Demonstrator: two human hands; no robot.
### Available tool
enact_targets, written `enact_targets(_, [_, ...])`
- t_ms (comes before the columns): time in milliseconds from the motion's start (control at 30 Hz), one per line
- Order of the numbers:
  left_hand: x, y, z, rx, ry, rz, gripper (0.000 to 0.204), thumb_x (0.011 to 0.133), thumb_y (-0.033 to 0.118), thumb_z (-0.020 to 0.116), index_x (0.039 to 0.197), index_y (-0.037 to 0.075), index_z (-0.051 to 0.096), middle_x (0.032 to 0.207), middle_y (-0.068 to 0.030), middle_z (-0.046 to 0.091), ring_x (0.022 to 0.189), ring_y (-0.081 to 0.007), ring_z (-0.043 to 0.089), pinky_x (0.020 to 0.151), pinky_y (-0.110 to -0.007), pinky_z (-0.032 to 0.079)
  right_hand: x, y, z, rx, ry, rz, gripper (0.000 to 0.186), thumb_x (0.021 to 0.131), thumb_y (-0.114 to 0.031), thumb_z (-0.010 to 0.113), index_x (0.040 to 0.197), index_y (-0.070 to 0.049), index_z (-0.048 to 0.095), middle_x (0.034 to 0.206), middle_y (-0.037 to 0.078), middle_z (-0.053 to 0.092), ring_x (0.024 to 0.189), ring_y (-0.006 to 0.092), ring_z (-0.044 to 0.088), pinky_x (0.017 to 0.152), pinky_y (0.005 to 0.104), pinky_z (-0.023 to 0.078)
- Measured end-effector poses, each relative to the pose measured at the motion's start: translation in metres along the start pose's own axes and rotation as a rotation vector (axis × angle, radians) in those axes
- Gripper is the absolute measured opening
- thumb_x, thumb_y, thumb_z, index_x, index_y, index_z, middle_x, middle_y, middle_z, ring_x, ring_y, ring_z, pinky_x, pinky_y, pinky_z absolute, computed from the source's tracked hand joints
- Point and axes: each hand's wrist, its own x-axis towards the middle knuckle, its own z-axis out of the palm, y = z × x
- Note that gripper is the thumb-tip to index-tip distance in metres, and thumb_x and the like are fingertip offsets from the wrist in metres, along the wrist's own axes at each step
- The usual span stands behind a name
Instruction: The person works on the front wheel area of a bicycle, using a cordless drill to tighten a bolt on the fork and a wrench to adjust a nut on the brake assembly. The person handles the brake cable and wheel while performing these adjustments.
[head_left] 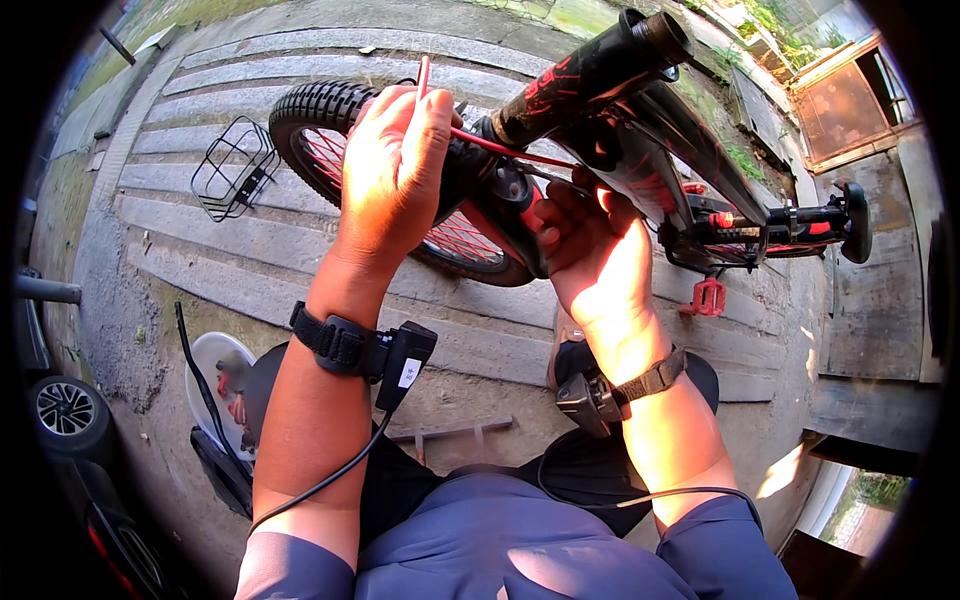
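A black-and-red bicycle point(560, 95) is in front of me, its front wheel point(310, 130) with red spokes to the left and its saddle point(855, 222) to the far right. My left hand point(395, 175) pinches a thin red cable point(490, 146) above the wheel. One end of the cable sticks up past the fingers; the other stretches right toward the frame. Close under the frame tube, beside the fork, my right hand point(598, 245) is turned palm up with curled fingers. What those fingers grip is hidden in shadow.
A black wire basket point(238, 170) lies on the slatted concrete ground at left. Nearer me stands a white tub point(215, 380) holding red and dark parts. A red pedal point(708, 297) juts out toward me. A car wheel point(68, 408) is at far left, wooden boards point(870, 290) at right.
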Motion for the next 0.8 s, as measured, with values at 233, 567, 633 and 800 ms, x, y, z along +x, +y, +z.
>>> enact_targets(233, [-0.0003,-0.001,0.0007,-0.011,0.007,-0.007,0.03,0.103,0.017,0.041,0.088,0.0,0.06,0.096,-0.012,0.066,0.094,-0.0247,0.06,0.091,-0.033,0.046,0.0001,0.0052,-0.0032,-0.18,-0.064,-0.101,0.032,0.102,-0.028,0.047,0.117,-0.004,0.061,0.104,0.018,0.071,0.094,0.0326,0.069,0.076,0.0354,0.054])
enact_targets(567, [-0.0003,-0.0009,0.001,-0.015,0.006,-0.015,0.03,0.103,0.017,0.042,0.088,0.0,0.061,0.097,-0.0121,0.066,0.094,-0.0243,0.06,0.092,-0.033,0.046,0.0011,0.0015,-0.0029,-0.101,-0.068,-0.05,0.029,0.101,-0.025,0.045,0.115,-0.004,0.06,0.103,0.018,0.071,0.093,0.0326,0.07,0.076,0.0355,0.054])
enact_targets(633, [-0.0005,-0.0009,0.0012,-0.021,0.01,-0.018,0.03,0.103,0.017,0.042,0.088,0.0,0.061,0.096,-0.0122,0.066,0.094,-0.0241,0.06,0.092,-0.033,0.046,0.0014,0.0012,-0.003,-0.047,-0.058,-0.026,0.029,0.1,-0.024,0.045,0.114,-0.004,0.061,0.103,0.018,0.071,0.092,0.0324,0.07,0.075,0.0357,0.054])
enact_targets(800, [-0.0002,-0.0003,0.0003,-0.023,0.009,-0.008,0.03,0.103,0.017,0.042,0.088,0.0,0.061,0.096,-0.0124,0.066,0.094,-0.0248,0.06,0.092,-0.033,0.046,0.002,0.0004,-0.0039,0.018,-0.055,0.005,0.029,0.1,-0.025,0.046,0.115,-0.005,0.061,0.104,0.018,0.071,0.093,0.0323,0.07,0.075,0.0358,0.054])
